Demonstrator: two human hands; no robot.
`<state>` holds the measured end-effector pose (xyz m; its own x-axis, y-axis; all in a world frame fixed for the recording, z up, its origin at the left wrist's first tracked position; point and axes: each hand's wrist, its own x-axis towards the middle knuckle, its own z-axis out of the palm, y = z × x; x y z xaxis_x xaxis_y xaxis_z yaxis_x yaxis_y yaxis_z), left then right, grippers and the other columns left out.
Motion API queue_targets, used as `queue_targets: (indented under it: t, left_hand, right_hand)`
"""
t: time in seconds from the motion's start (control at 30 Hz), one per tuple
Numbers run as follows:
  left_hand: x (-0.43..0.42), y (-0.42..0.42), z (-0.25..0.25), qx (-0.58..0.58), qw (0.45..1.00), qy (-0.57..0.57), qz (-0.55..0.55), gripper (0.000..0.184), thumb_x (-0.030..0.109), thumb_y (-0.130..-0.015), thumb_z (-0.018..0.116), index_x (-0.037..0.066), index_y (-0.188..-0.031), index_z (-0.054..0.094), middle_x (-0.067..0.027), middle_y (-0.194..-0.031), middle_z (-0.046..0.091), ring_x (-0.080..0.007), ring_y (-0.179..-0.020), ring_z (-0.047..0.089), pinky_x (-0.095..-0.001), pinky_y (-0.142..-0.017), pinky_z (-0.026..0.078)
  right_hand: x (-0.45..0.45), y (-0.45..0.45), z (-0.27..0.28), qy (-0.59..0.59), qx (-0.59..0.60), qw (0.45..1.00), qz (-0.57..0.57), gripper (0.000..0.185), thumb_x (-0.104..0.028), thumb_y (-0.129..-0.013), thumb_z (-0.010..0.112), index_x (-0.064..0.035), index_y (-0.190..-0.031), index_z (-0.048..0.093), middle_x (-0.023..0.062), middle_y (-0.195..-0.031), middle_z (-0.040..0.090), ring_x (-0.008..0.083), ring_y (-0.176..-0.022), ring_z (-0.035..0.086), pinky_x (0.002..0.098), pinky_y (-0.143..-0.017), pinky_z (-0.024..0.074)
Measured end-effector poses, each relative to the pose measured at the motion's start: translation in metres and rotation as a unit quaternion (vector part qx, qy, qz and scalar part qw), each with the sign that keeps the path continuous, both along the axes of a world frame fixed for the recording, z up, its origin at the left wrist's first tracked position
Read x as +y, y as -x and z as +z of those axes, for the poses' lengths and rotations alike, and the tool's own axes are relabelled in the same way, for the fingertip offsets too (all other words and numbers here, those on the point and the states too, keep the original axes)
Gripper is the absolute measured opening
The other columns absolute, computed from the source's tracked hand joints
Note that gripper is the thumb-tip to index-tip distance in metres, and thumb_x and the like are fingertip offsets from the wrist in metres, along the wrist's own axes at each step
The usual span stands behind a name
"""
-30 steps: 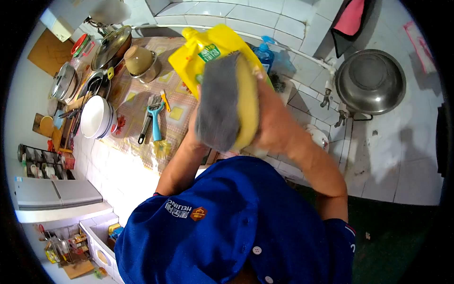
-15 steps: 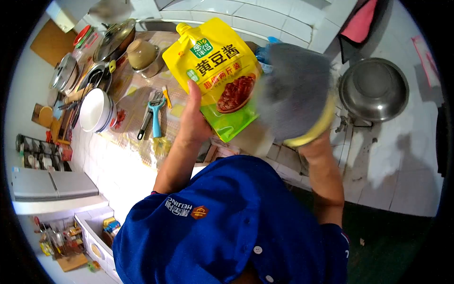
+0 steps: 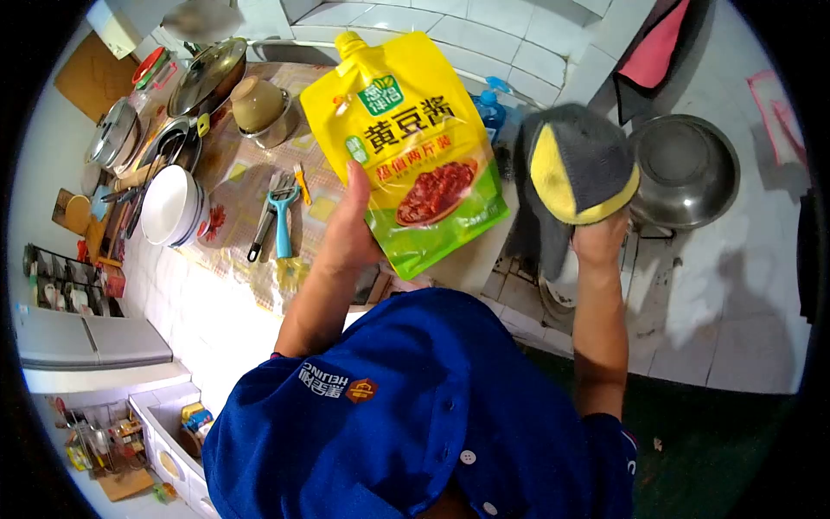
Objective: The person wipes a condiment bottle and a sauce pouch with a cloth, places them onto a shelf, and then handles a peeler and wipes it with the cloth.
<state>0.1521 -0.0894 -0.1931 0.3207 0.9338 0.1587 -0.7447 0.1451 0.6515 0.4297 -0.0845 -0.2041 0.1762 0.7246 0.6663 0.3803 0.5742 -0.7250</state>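
Observation:
My left hand grips a yellow and green spouted pouch of soybean paste by its lower left edge, thumb on the front. The pouch is upright and slightly tilted, with its printed front towards me and a yellow cap on the spout. A grey and yellow cloth is bunched over my right hand, covering the fingers. Part of the cloth hangs down on the left, just right of the pouch and apart from it.
On the table at left lie a blue peeler, a brush and white bowls. A lidded pan stands behind. A blue pump bottle is beyond the pouch. At right sits a metal basin.
The cloth has moved right, away from the pouch's edge, and now shows its yellow patches. It was blurred by motion before. The pouch has shifted slightly right and stays in my left hand.

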Motion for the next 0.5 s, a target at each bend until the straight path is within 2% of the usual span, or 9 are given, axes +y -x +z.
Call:
queue_targets:
  t: [0.07, 0.13, 0.17, 0.23, 0.3, 0.37, 0.4, 0.5]
  left_hand:
    - [-0.006, -0.005, 0.006, 0.072, 0.997, -0.039, -0.012, 0.073, 0.055, -0.090, 0.038, 0.002, -0.139, 0.025, -0.0196, -0.139, 0.036, -0.0330, -0.125, 0.041, -0.0452, -0.104, 0.033]
    - [-0.008, -0.009, 0.002, 0.068, 0.996, -0.040, -0.041, 0.075, 0.056, -0.089, 0.038, 0.002, -0.139, 0.025, -0.0196, -0.139, 0.036, -0.0328, -0.125, 0.040, -0.0450, -0.104, 0.033]
    - [-0.009, -0.011, 0.000, 0.062, 0.995, -0.040, -0.062, 0.076, 0.057, -0.088, 0.039, 0.002, -0.139, 0.025, -0.0196, -0.139, 0.035, -0.0326, -0.126, 0.039, -0.0448, -0.105, 0.032]
    - [-0.011, -0.011, -0.002, 0.055, 0.995, -0.034, -0.069, 0.078, 0.058, -0.087, 0.040, 0.001, -0.139, 0.025, -0.0195, -0.139, 0.036, -0.0324, -0.126, 0.039, -0.0444, -0.105, 0.032]
    - [-0.012, -0.009, -0.002, 0.058, 0.997, -0.044, -0.040, 0.077, 0.058, -0.088, 0.039, 0.001, -0.138, 0.025, -0.0192, -0.138, 0.037, -0.0322, -0.125, 0.041, -0.0437, -0.104, 0.032]
    - [-0.014, -0.004, 0.005, 0.059, 0.997, -0.035, -0.023, 0.076, 0.058, -0.089, 0.038, 0.001, -0.138, 0.026, -0.0190, -0.137, 0.038, -0.0318, -0.124, 0.042, -0.0432, -0.104, 0.033]
    - [-0.016, -0.001, 0.007, 0.063, 0.998, -0.024, -0.013, 0.075, 0.057, -0.089, 0.038, 0.001, -0.138, 0.026, -0.0188, -0.136, 0.040, -0.0314, -0.123, 0.043, -0.0426, -0.104, 0.033]
    - [-0.016, 0.006, 0.000, 0.108, 0.994, -0.015, 0.007, 0.073, 0.056, -0.091, 0.036, 0.001, -0.137, 0.028, -0.0182, -0.134, 0.042, -0.0306, -0.122, 0.045, -0.0419, -0.103, 0.034]
  right_hand:
    - [0.004, 0.017, 0.023, -0.014, -0.030, 0.999, -0.009, 0.046, -0.010, -0.073, 0.071, -0.0042, -0.116, 0.056, 0.0116, -0.122, 0.054, 0.0277, -0.113, 0.050, 0.0380, -0.099, 0.0362]
    - [0.006, 0.037, 0.049, -0.094, -0.165, 0.981, -0.044, 0.047, -0.012, -0.072, 0.072, -0.0049, -0.115, 0.056, 0.0104, -0.120, 0.055, 0.0294, -0.112, 0.050, 0.0393, -0.099, 0.0360]
    - [0.008, 0.043, 0.058, -0.159, -0.267, 0.948, -0.074, 0.047, -0.012, -0.071, 0.073, -0.0050, -0.115, 0.056, 0.0100, -0.118, 0.056, 0.0295, -0.111, 0.050, 0.0397, -0.098, 0.0362]
    - [0.009, 0.063, 0.065, -0.023, -0.062, 0.992, 0.106, 0.042, -0.005, -0.071, 0.073, 0.0010, -0.109, 0.056, 0.0128, -0.113, 0.058, 0.0191, -0.104, 0.055, 0.0326, -0.089, 0.0432]
    - [0.005, 0.073, 0.066, 0.045, -0.048, 0.993, 0.097, 0.045, -0.003, -0.068, 0.075, 0.0014, -0.108, 0.055, 0.0113, -0.106, 0.061, 0.0184, -0.097, 0.057, 0.0319, -0.087, 0.0437]
    - [-0.004, 0.082, 0.050, 0.040, -0.014, 0.994, 0.105, 0.048, -0.001, -0.066, 0.076, 0.0023, -0.109, 0.054, 0.0104, -0.104, 0.061, 0.0183, -0.094, 0.058, 0.0318, -0.085, 0.0447]
    - [-0.012, 0.081, 0.041, 0.040, -0.036, 0.994, 0.100, 0.049, -0.002, -0.066, 0.077, 0.0027, -0.109, 0.053, 0.0101, -0.104, 0.061, 0.0184, -0.094, 0.058, 0.0317, -0.085, 0.0445]
    - [-0.022, 0.079, 0.020, 0.039, 0.045, 0.992, 0.109, 0.057, -0.008, -0.065, 0.080, 0.0002, -0.113, 0.052, 0.0100, -0.109, 0.059, 0.0180, -0.098, 0.057, 0.0318, -0.088, 0.0436]
